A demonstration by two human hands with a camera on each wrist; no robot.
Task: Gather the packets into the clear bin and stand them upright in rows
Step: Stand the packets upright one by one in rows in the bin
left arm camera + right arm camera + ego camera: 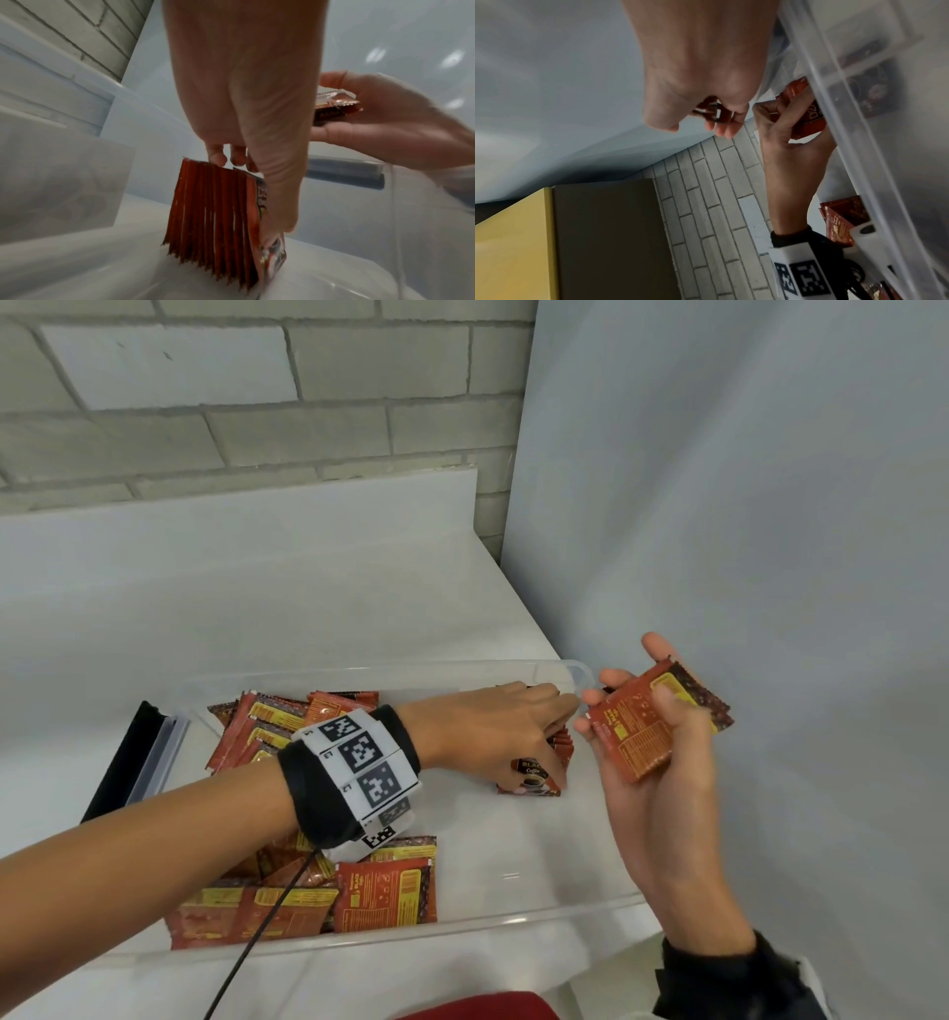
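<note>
The clear bin (462,924) sits on a white table. In its far right corner stands a row of red-orange packets (213,219), upright on edge. My left hand (554,737) grips that row, fingers over the packet tops and thumb pressed on the front packet (531,775). Just outside the bin's right end, my right hand (652,711) holds a small stack of packets (642,737), thumb across the top one. Loose packets lie flat in heaps at the bin's near left (287,906) and far left (287,716).
A black and clear flat piece (133,757) lies on the table left of the bin. A brick wall runs behind and a pale panel (744,505) stands close on the right. A yellow box (513,243) shows in the right wrist view.
</note>
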